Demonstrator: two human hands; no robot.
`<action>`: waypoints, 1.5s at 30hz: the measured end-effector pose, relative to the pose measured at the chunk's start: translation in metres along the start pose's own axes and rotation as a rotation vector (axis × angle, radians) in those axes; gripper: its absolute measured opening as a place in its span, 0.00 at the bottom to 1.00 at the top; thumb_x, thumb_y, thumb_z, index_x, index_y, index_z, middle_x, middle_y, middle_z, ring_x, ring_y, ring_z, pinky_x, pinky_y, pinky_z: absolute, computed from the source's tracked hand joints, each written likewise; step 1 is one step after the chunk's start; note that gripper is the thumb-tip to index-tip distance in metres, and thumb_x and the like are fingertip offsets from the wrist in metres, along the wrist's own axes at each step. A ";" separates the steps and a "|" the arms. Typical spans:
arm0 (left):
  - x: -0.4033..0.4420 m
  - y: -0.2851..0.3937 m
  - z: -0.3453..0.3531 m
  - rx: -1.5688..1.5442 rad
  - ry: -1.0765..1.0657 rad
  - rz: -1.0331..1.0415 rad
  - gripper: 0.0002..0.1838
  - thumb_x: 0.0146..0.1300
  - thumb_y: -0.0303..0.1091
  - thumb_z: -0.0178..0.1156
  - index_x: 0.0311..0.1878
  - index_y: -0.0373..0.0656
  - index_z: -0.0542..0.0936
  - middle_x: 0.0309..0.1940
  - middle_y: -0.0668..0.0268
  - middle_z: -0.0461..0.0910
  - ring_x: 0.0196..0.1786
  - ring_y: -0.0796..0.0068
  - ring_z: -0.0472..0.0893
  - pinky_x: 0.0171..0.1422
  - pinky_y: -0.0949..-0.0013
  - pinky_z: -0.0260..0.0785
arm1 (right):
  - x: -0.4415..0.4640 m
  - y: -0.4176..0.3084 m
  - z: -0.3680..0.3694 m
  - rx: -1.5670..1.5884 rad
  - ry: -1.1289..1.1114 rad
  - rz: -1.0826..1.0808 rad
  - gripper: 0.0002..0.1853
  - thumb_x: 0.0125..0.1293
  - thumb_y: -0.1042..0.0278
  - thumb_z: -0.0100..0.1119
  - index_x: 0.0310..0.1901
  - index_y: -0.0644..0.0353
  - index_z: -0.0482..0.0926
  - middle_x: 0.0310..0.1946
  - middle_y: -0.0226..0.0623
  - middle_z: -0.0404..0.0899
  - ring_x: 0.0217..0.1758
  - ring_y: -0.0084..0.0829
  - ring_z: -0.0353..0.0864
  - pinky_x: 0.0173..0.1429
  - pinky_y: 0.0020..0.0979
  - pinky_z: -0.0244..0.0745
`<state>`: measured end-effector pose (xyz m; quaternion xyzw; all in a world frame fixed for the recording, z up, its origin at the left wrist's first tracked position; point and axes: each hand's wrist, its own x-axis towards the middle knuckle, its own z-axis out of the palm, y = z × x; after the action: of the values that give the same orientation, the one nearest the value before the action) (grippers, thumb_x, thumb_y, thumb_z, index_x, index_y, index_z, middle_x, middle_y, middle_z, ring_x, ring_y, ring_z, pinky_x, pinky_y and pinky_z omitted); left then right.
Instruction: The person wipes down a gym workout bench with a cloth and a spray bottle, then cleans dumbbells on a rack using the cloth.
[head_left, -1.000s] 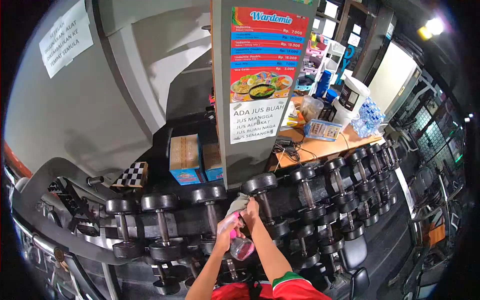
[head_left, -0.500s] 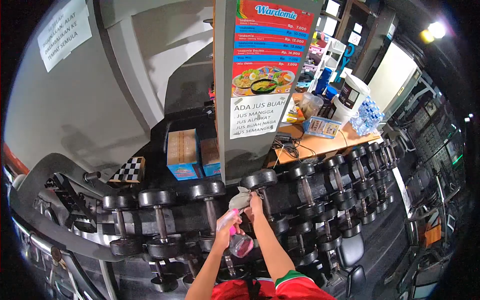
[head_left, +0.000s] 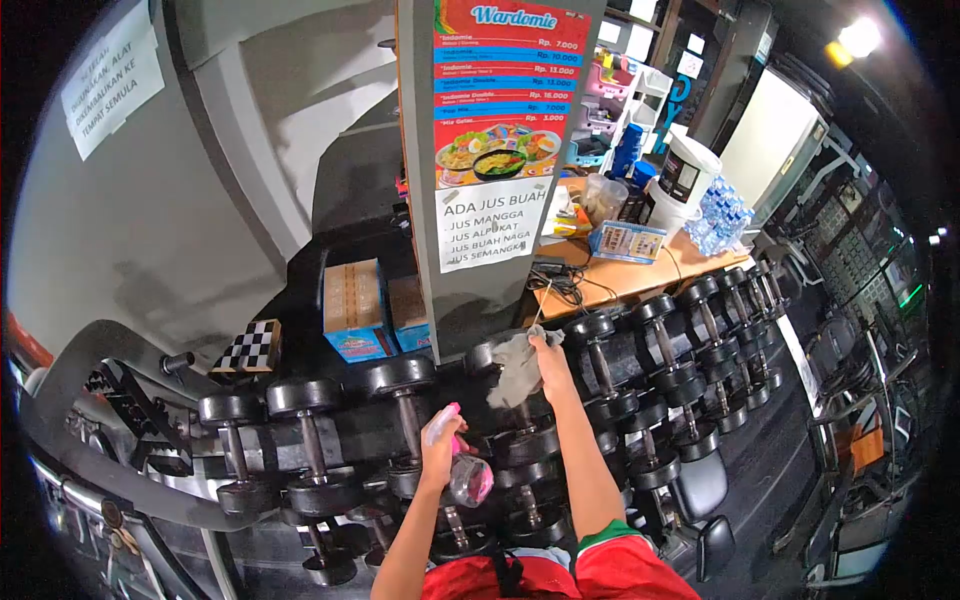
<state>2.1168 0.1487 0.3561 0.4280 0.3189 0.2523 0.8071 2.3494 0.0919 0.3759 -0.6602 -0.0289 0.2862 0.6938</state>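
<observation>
My left hand [head_left: 440, 447] is closed round a clear spray bottle [head_left: 471, 480] with a pink nozzle and pink liquid at its base. To its right, my right hand [head_left: 549, 364] grips a grey cloth [head_left: 518, 370], which hangs down over a black dumbbell [head_left: 527, 442] on the rack and hides part of its upper head and handle. Another dumbbell [head_left: 407, 420] stands just left of the bottle. The two hands are apart.
Rows of dumbbells [head_left: 312, 440] run left and right. Behind them rise a grey pillar [head_left: 470, 310] with a menu poster [head_left: 505, 90], a cardboard box [head_left: 354, 300] and a wooden table [head_left: 610, 282] bearing buckets and bottles. A checkered box [head_left: 249, 347] is at left.
My right hand has moved right and up with the cloth, which now hangs more spread out. My left hand has shifted slightly left with the bottle, widening the gap. The view has shifted a little.
</observation>
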 end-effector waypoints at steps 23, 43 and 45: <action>0.002 -0.001 0.000 0.036 -0.010 0.008 0.10 0.64 0.37 0.56 0.34 0.39 0.75 0.30 0.64 0.74 0.21 0.76 0.74 0.27 0.62 0.79 | 0.003 0.025 -0.059 -0.988 -0.029 -1.040 0.17 0.43 0.86 0.56 0.35 0.54 0.82 0.33 0.29 0.74 0.38 0.36 0.78 0.33 0.35 0.74; 0.002 -0.008 -0.005 0.014 0.049 0.002 0.09 0.64 0.35 0.57 0.38 0.38 0.75 0.31 0.63 0.75 0.20 0.76 0.73 0.29 0.58 0.80 | 0.012 0.031 -0.056 -0.770 -0.081 -0.399 0.14 0.46 0.67 0.72 0.33 0.61 0.79 0.32 0.39 0.82 0.34 0.40 0.82 0.38 0.34 0.75; 0.002 -0.007 -0.005 0.010 0.056 0.020 0.09 0.64 0.34 0.57 0.37 0.37 0.75 0.30 0.63 0.75 0.20 0.76 0.73 0.29 0.58 0.80 | 0.009 0.027 -0.055 -0.865 -0.047 -0.752 0.14 0.47 0.65 0.72 0.33 0.61 0.79 0.32 0.37 0.81 0.33 0.38 0.82 0.38 0.33 0.75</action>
<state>2.1153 0.1488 0.3475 0.4278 0.3384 0.2707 0.7932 2.3699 0.0455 0.3408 -0.8218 -0.3918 -0.0033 0.4137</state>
